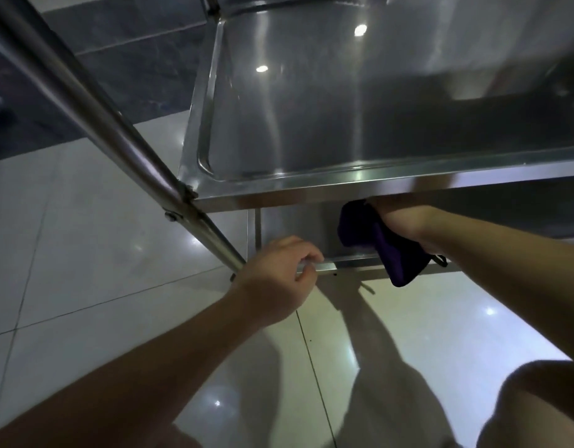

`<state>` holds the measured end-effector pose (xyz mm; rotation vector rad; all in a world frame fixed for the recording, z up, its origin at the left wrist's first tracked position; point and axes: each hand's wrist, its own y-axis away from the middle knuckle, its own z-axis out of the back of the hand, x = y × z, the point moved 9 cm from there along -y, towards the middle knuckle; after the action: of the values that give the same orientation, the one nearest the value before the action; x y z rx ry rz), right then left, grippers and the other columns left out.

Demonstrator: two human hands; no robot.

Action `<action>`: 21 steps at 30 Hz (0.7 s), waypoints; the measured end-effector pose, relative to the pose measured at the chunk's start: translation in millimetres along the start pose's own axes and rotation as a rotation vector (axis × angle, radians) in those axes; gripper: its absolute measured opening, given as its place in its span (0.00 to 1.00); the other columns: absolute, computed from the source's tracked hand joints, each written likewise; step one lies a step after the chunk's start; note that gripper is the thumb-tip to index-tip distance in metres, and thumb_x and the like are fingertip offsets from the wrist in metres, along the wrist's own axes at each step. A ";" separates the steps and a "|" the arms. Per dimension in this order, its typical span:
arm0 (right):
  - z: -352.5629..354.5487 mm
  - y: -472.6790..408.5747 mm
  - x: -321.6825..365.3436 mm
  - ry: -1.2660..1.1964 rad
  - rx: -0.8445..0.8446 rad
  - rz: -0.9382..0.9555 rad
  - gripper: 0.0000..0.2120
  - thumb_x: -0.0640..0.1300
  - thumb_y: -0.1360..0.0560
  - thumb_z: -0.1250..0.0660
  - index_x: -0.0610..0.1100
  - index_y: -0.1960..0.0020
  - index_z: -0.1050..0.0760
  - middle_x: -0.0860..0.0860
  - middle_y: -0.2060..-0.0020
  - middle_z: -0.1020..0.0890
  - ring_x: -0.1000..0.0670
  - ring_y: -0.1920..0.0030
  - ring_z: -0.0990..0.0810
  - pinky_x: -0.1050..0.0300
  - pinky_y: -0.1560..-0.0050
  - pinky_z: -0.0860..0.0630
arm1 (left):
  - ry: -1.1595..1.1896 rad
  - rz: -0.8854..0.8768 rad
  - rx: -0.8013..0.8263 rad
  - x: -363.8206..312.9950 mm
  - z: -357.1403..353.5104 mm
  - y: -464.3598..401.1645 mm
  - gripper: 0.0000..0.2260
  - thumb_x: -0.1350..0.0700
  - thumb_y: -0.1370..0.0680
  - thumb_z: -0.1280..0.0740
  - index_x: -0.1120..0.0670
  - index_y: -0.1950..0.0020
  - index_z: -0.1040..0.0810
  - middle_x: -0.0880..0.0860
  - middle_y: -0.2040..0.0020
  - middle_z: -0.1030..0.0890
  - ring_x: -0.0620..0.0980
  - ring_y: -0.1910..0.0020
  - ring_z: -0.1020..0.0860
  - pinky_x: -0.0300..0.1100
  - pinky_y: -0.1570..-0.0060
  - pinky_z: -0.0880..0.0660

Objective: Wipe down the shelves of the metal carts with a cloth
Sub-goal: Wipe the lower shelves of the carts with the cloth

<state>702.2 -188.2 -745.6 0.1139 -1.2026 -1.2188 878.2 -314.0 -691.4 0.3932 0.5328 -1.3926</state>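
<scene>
The left hand (276,273) reaches from seven o'clock, fingers curled shut around an edge. The right hand (398,218) enters from three o'clock, fist closed, wrist bent

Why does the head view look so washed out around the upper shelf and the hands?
Head view: ceiling lights glare as bright spots on the upper shelf and floor tiles; motion blur smears the top right corner and softens the left hand; the right hand with the purple cloth sits in shadow; wide-angle distortion bends the cart post.
</scene>
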 end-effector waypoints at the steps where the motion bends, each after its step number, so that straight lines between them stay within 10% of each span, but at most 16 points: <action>1: 2.9 2.9 1.7 0.026 -0.059 0.031 0.16 0.52 0.21 0.39 0.44 0.61 0.21 0.45 0.67 0.21 0.44 0.67 0.25 0.53 0.62 0.29 | 0.021 0.058 0.029 7.2 -1.4 -1.2 0.08 0.59 0.18 0.33 0.55 0.41 0.16 0.50 0.48 0.20 0.50 0.49 0.21 0.50 0.47 0.22; 21: -14.0 -36.9 -15.8 0.116 -0.198 0.234 0.21 0.60 0.17 0.46 0.47 0.49 0.20 0.43 0.55 0.16 0.39 0.53 0.17 0.42 0.42 0.21 | -0.214 0.374 0.288 70.1 -72.1 -17.0 0.04 0.48 0.20 0.34 0.44 0.47 0.20 0.45 0.49 0.21 0.46 0.52 0.22 0.49 0.47 0.20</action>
<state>690.9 -198.7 -785.3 -0.1002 -0.9595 -1.1024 859.1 -333.5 -789.7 0.5385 0.0737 -1.1305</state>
